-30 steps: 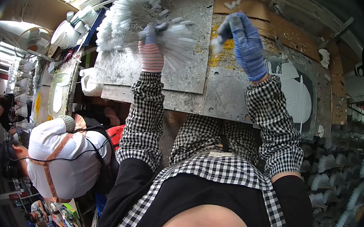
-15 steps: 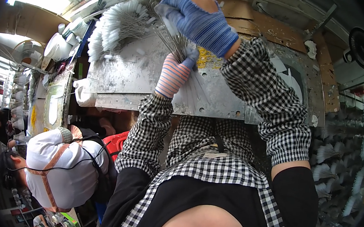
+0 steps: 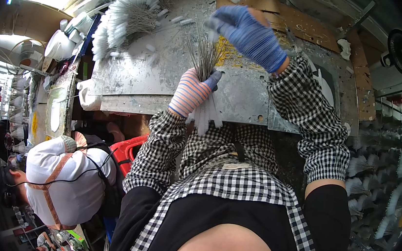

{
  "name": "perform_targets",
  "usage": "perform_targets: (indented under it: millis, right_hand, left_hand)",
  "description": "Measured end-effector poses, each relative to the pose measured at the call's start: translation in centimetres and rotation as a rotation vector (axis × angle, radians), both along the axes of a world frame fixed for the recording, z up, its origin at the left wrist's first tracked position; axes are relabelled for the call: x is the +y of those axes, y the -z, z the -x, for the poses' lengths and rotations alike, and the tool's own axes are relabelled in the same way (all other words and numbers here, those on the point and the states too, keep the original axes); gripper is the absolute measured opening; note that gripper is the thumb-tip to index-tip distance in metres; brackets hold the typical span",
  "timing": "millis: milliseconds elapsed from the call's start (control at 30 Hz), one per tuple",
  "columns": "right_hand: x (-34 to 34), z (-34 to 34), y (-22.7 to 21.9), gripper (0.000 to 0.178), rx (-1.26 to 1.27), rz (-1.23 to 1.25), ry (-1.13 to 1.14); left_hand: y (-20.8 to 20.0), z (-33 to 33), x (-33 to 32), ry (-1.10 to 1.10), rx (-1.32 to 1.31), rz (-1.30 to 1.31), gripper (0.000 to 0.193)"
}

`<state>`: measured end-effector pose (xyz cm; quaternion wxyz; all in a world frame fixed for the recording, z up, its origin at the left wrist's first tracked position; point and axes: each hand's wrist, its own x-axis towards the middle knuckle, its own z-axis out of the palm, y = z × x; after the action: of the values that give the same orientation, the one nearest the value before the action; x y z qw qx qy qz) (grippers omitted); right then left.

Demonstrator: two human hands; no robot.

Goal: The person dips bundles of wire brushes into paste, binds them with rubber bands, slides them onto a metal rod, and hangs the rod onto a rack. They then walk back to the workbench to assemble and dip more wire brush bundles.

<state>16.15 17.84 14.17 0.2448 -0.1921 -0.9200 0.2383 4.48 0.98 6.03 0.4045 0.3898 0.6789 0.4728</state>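
My left hand (image 3: 192, 92), in an orange-and-blue striped glove, is closed around a bundle of thin wire stems (image 3: 204, 57). Bare grey stems fan out above the fist. Below it hang the bundle's whitish, translucent ends (image 3: 204, 118), reaching past the table's front edge. My right hand (image 3: 252, 38), in a blue glove with a gap at the back, is held just above and right of the stem tips. Its fingers are drawn together and somewhat blurred; a small pale piece shows under the fingertips, too unclear to name.
A large pile of similar white-ended stems (image 3: 129, 17) lies at the table's far left. Small white pieces (image 3: 180, 20) and yellow bits (image 3: 233, 55) are scattered on the metal tabletop (image 3: 151, 81). A co-worker in white (image 3: 67, 182) sits at left; a black fan (image 3: 401, 53) stands far right.
My right hand has moved right and slightly down, off the upper part of the bundle. The bundle stands more upright, and its white ends now hang lower below my left hand.
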Motion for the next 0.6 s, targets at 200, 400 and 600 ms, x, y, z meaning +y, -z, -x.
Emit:
perform_targets:
  millis: [200,400,600]
  right_hand:
    - [-1.4,-3.0,-4.3,0.023,0.849,0.67,0.233]
    - [-7.6,-3.8,6.8,0.032,0.589,0.101,-0.344]
    - [-6.4,-8.4,5.4,0.032,0.667,0.979,-0.133]
  left_hand:
    - [1.4,2.3,-1.9,-0.004,-0.693,-0.083,0.043]
    - [-0.4,1.6,0.2,-0.217,-1.125,-0.535,0.056]
    - [1.0,1.8,1.7,-0.033,-0.301,-0.629,0.031]
